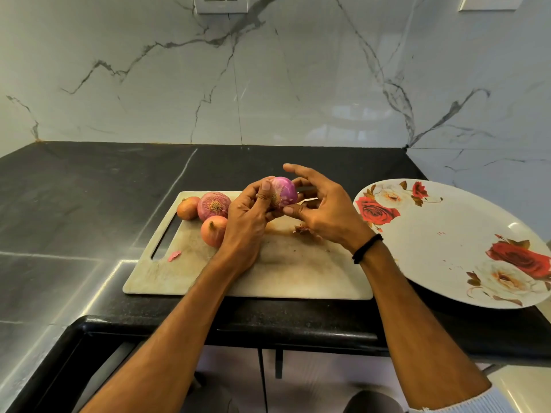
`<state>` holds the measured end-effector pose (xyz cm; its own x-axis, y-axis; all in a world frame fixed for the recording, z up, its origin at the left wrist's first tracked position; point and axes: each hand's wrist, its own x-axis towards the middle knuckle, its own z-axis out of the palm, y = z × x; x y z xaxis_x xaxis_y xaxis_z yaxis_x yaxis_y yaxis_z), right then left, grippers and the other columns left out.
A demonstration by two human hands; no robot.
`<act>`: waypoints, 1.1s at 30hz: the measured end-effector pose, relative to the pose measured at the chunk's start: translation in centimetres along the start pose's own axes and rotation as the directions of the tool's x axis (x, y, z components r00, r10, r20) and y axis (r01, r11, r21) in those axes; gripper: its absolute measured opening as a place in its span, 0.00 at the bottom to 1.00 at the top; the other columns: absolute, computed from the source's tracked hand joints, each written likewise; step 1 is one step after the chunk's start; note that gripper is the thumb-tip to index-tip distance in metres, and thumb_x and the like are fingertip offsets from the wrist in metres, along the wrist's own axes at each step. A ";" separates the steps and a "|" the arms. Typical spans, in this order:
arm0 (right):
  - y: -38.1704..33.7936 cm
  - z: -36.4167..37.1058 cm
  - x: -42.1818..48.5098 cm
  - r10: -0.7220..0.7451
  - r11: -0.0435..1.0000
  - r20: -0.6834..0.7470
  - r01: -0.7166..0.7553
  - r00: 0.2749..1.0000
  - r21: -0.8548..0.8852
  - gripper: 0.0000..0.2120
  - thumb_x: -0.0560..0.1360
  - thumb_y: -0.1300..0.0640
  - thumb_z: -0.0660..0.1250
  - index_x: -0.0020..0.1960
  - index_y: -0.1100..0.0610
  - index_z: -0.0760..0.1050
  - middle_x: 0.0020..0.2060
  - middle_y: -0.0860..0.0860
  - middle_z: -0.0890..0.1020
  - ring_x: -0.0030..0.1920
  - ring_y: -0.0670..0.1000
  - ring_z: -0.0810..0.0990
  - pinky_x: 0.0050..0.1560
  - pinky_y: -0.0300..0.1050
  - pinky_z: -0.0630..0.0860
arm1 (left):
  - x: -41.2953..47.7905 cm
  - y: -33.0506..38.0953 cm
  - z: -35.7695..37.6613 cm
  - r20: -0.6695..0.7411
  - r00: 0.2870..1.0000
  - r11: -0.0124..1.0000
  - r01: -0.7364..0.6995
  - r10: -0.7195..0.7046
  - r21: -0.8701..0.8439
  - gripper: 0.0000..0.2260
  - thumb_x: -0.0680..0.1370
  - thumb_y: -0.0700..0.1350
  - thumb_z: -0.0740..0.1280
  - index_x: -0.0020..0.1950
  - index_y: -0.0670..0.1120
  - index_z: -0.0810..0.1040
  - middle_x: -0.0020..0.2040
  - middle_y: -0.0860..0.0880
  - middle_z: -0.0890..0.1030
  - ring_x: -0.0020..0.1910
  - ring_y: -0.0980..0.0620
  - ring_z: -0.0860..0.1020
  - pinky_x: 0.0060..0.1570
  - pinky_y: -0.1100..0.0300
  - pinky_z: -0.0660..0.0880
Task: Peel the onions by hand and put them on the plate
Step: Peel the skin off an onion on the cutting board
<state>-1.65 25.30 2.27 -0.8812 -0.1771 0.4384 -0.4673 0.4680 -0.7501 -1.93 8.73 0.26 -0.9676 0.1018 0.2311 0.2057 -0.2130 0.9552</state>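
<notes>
Purple onion (284, 192) held above the cutting board (268, 272): left hand (247, 219) grips it, right hand (323, 217) pinches its right side; plate (447, 234) far right

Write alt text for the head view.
A left hand grips a glossy purple onion above a worn beige cutting board while the right hand pinches its side. On the board's left part lie three unpeeled onions; a white rose-patterned plate sits to the right on the black counter.
</notes>
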 end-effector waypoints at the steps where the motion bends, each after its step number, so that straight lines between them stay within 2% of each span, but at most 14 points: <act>1: 0.0 0.0 0.0 -0.005 1.000 -0.003 0.005 1.000 0.001 0.33 0.71 0.58 0.77 0.73 0.49 0.69 0.59 0.50 0.77 0.55 0.50 0.80 0.53 0.43 0.82 | 0.0 0.0 0.0 -0.007 1.000 1.000 -0.008 0.008 -0.004 0.20 0.81 0.53 0.61 0.67 0.42 0.75 0.59 0.40 0.81 0.56 0.42 0.83 0.54 0.53 0.81; 4: 0.3 0.0 0.0 -0.014 1.000 -0.031 0.014 0.999 0.005 0.30 0.71 0.57 0.77 0.70 0.49 0.72 0.61 0.53 0.77 0.57 0.51 0.79 0.54 0.45 0.82 | -0.2 0.2 0.1 -0.005 1.000 1.000 -0.025 0.025 -0.011 0.19 0.80 0.51 0.64 0.67 0.42 0.76 0.59 0.40 0.81 0.57 0.42 0.82 0.55 0.51 0.81; 9: 0.4 0.1 0.0 -0.032 0.999 -0.038 0.032 0.999 -0.014 0.29 0.70 0.59 0.77 0.69 0.50 0.72 0.61 0.52 0.77 0.59 0.51 0.78 0.54 0.36 0.79 | -0.4 0.5 0.4 -0.013 1.000 1.000 -0.009 0.009 -0.018 0.20 0.78 0.47 0.68 0.68 0.44 0.76 0.59 0.44 0.83 0.57 0.45 0.83 0.57 0.51 0.81; 15: 0.4 0.2 0.0 -0.029 0.997 -0.071 0.024 0.997 -0.075 0.31 0.69 0.58 0.78 0.70 0.53 0.73 0.58 0.52 0.79 0.52 0.50 0.80 0.52 0.39 0.81 | -0.4 0.2 0.3 -0.015 1.000 0.999 -0.021 0.022 0.035 0.25 0.75 0.49 0.72 0.71 0.43 0.75 0.61 0.47 0.82 0.60 0.47 0.82 0.61 0.45 0.78; 19: 0.6 0.3 -0.1 -0.031 0.991 -0.059 0.024 0.998 -0.128 0.30 0.69 0.58 0.79 0.69 0.55 0.74 0.58 0.52 0.78 0.52 0.49 0.78 0.51 0.30 0.77 | -0.5 0.2 0.1 -0.016 0.998 0.992 -0.054 0.056 0.116 0.21 0.79 0.46 0.70 0.71 0.45 0.75 0.58 0.53 0.84 0.60 0.50 0.82 0.63 0.46 0.77; 21: 0.7 0.2 0.0 -0.034 0.990 -0.050 0.026 0.998 -0.141 0.31 0.69 0.58 0.79 0.69 0.55 0.74 0.57 0.52 0.78 0.52 0.48 0.78 0.50 0.26 0.75 | -0.5 0.2 0.0 -0.020 0.998 0.987 -0.064 0.068 0.150 0.18 0.81 0.43 0.68 0.71 0.44 0.75 0.58 0.53 0.84 0.59 0.50 0.82 0.63 0.45 0.77; 23: 0.8 0.2 0.0 -0.027 0.989 -0.046 0.020 0.999 -0.149 0.31 0.68 0.58 0.79 0.69 0.55 0.74 0.57 0.52 0.79 0.53 0.48 0.78 0.50 0.26 0.75 | -0.5 0.2 -0.1 -0.022 0.996 0.979 -0.082 0.087 0.189 0.17 0.81 0.43 0.68 0.70 0.45 0.76 0.60 0.51 0.83 0.60 0.50 0.82 0.64 0.44 0.77; 27: 0.8 0.0 0.0 -0.013 0.987 -0.041 0.007 0.999 -0.158 0.31 0.68 0.57 0.79 0.70 0.54 0.74 0.57 0.52 0.79 0.54 0.50 0.78 0.54 0.35 0.77 | -0.6 0.3 0.0 -0.008 0.992 0.968 -0.119 0.124 0.220 0.16 0.80 0.46 0.68 0.68 0.48 0.77 0.57 0.52 0.84 0.58 0.51 0.82 0.63 0.45 0.77; 30: 1.0 0.0 0.0 -0.010 0.983 -0.030 0.004 1.000 -0.183 0.31 0.69 0.57 0.78 0.70 0.54 0.74 0.57 0.52 0.79 0.54 0.49 0.77 0.51 0.27 0.74 | -0.6 0.2 0.0 -0.001 0.991 0.966 -0.132 0.135 0.222 0.14 0.80 0.45 0.69 0.66 0.51 0.79 0.55 0.52 0.85 0.58 0.50 0.83 0.62 0.45 0.78; 33: 1.1 0.1 -0.1 0.001 0.978 -0.022 -0.005 1.000 -0.210 0.29 0.70 0.58 0.78 0.70 0.54 0.74 0.58 0.53 0.79 0.54 0.49 0.77 0.50 0.24 0.72 | -0.7 0.5 0.1 0.016 0.989 0.952 -0.147 0.148 0.270 0.11 0.81 0.45 0.68 0.59 0.60 0.80 0.51 0.57 0.86 0.55 0.52 0.84 0.61 0.47 0.79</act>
<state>-2.14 25.71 1.34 -0.8797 -0.1573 0.4489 -0.4368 0.6403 -0.6318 -1.16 8.67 0.59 -0.9240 0.0851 0.3728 0.3773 0.0444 0.9250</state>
